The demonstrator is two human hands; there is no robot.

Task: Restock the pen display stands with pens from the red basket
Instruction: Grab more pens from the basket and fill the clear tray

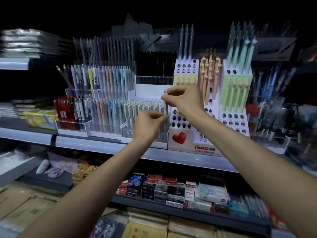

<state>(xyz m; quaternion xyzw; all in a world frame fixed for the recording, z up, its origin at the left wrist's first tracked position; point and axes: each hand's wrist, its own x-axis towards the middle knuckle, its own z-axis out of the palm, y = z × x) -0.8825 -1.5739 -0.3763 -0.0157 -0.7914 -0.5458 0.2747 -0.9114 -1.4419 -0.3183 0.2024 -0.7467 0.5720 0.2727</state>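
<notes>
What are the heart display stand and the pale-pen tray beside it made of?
Heart display stand: likely matte printed cardboard or foam board; opaque flat panels with punched round holes. Pale-pen tray: likely clear glossy acrylic or similar plastic; pens show through its walls.

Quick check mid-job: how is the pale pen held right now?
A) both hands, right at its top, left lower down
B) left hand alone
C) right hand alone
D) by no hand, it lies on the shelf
A: the right hand pinches the top of the upright pale pen, and the left hand pinches it lower down.
</notes>
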